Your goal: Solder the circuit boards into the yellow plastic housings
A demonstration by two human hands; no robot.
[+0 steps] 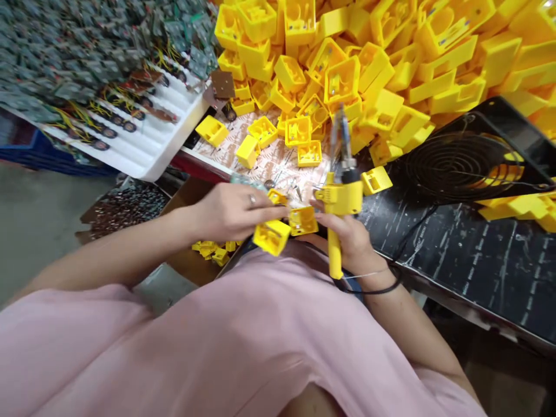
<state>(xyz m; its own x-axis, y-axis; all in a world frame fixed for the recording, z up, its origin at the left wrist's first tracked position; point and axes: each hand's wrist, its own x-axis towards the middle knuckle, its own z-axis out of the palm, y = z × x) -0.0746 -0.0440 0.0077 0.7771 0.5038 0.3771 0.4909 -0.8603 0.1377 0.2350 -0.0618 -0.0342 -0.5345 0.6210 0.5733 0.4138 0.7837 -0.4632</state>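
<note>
- The black table (460,249) runs along my right side, with a dark cord curving across it.
- A heap of yellow boxes (384,107) crowds the far side and spills toward me.
- A mass of circuit boards (87,52) covers most of the white tray (150,156) at my left.
- The black fan (456,165) blocks the right, yellow boxes behind its wire guard and beside it.
- Below my left forearm, a cardboard carton (191,194) holds more yellow pieces.
- My right hand (350,237) is closed on the yellow soldering gun (345,197), its tip pointing away; the gun hides some fingers.
- My left hand (230,211) is bent over two small boxes, one nearer me (272,237); I cannot tell which it grips.
- Another small box (304,220) sits between my hands, beside my right thumb.
</note>
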